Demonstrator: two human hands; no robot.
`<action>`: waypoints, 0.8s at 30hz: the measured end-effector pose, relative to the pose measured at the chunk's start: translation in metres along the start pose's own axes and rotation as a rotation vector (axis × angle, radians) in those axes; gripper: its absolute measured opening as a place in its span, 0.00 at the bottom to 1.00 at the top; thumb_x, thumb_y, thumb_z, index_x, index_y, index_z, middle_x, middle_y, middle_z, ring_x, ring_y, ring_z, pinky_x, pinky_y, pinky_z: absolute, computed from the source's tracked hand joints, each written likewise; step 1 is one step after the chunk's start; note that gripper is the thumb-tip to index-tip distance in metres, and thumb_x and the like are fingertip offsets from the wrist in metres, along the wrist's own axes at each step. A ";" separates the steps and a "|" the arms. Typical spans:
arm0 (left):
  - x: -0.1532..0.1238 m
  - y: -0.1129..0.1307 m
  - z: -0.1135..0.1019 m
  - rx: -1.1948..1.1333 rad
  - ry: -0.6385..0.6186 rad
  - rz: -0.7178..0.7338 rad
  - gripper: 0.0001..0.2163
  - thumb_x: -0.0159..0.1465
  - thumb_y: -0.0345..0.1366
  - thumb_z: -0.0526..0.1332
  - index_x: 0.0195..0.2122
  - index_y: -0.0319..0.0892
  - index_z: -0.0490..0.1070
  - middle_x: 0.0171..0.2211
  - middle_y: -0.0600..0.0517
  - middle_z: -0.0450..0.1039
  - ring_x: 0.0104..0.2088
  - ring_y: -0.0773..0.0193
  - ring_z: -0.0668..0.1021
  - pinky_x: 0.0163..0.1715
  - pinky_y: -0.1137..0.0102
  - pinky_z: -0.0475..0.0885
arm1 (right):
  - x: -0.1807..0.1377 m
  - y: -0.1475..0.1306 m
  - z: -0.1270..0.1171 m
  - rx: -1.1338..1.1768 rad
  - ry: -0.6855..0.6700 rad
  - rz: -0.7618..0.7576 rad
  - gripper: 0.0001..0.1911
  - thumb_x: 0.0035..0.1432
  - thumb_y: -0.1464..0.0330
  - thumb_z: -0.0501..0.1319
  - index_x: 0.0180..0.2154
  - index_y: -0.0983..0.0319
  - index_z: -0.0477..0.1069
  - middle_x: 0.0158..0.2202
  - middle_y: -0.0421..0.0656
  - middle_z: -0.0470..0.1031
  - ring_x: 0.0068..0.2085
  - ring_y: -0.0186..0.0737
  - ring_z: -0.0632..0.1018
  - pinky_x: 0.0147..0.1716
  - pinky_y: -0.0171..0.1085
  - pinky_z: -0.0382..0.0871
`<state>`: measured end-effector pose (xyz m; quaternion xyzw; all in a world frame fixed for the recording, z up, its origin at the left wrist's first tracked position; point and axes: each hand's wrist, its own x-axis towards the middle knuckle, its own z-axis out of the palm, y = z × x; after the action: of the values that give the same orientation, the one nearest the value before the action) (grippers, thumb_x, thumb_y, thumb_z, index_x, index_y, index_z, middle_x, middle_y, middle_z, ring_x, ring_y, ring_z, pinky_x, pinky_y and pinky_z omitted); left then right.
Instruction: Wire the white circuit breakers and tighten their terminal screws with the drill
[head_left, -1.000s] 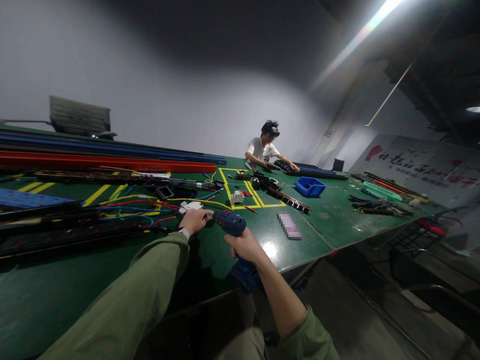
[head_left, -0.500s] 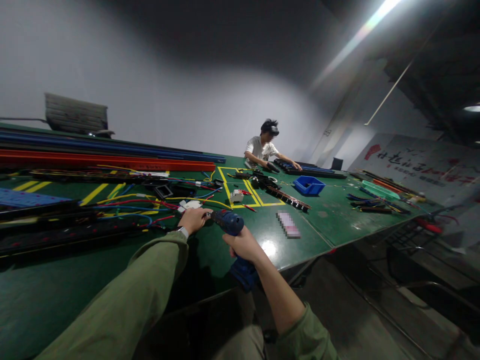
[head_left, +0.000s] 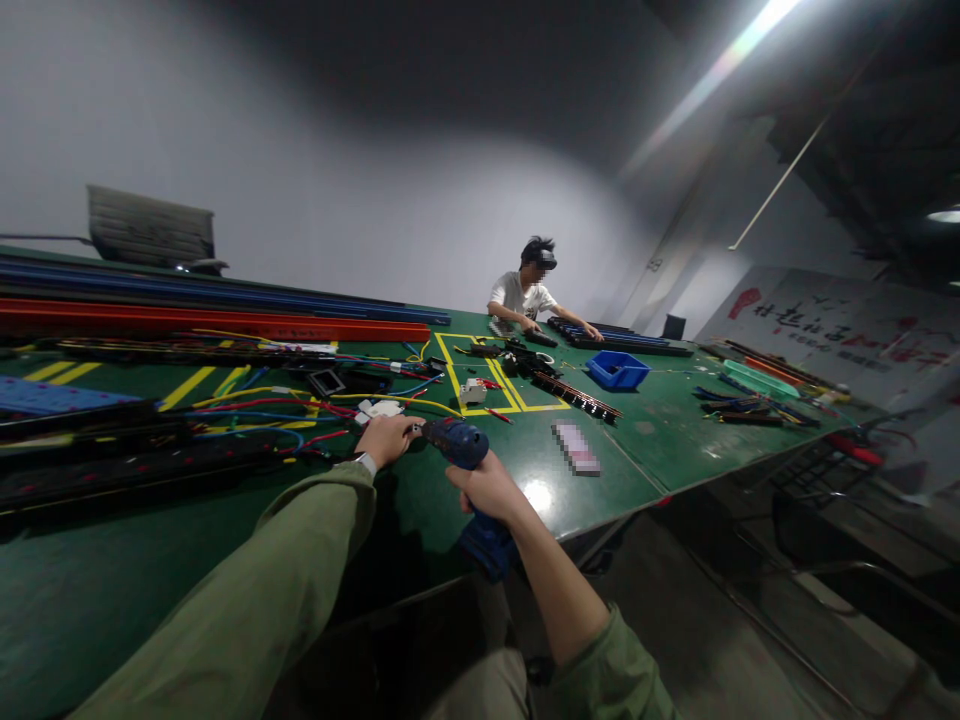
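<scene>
A held blue power drill [head_left: 461, 443] points leftward.

On the table [head_left: 675, 420], the bin [head_left: 619, 372] lies behind and right of the drill [head_left: 461, 445], the cables [head_left: 300, 403] left.

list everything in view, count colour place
table: 1, green, foreground
drill: 1, blue, lower centre
pieces: count unclear, white, left of drill
wires: many, multicoloured, mostly left
housings: several, black, left
channel: 1, orange, far left
rails: several, blue, behind channel
block: 1, white, centre
bin: 1, blue, right of centre
blurred rectangle: 1, pinkish, near edge
tray: 1, pale green, far right
tape: several, yellow, on table
chair: 1, grey, back left
person: 1, white top, across table
banner: 1, grey, right wall
left hand: 1, green sleeve, drill tip
right hand: 1, green sleeve, on drill
</scene>
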<state>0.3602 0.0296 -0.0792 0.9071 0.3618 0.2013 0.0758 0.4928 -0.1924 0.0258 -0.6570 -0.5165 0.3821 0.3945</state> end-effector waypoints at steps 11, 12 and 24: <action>0.000 0.000 0.000 0.013 0.011 0.009 0.17 0.66 0.44 0.53 0.52 0.54 0.74 0.47 0.50 0.78 0.47 0.55 0.77 0.48 0.64 0.66 | 0.000 0.000 0.000 0.007 -0.010 -0.009 0.12 0.54 0.69 0.58 0.42 0.63 0.68 0.15 0.32 0.63 0.16 0.33 0.68 0.17 0.29 0.60; 0.000 -0.001 0.000 0.008 0.011 0.007 0.17 0.65 0.44 0.53 0.52 0.54 0.74 0.47 0.50 0.78 0.47 0.55 0.77 0.48 0.64 0.66 | 0.001 0.002 0.000 0.009 -0.008 -0.011 0.12 0.54 0.69 0.58 0.42 0.63 0.68 0.14 0.32 0.63 0.16 0.33 0.68 0.17 0.29 0.60; 0.000 -0.003 0.003 -0.013 0.007 -0.003 0.17 0.65 0.43 0.54 0.53 0.54 0.74 0.46 0.49 0.79 0.47 0.55 0.77 0.50 0.63 0.66 | 0.004 0.007 0.000 0.033 -0.020 -0.037 0.10 0.55 0.68 0.58 0.40 0.63 0.67 0.15 0.31 0.62 0.15 0.33 0.69 0.15 0.29 0.60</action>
<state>0.3601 0.0319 -0.0829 0.9053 0.3623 0.2068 0.0805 0.4958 -0.1892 0.0192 -0.6368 -0.5262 0.3896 0.4072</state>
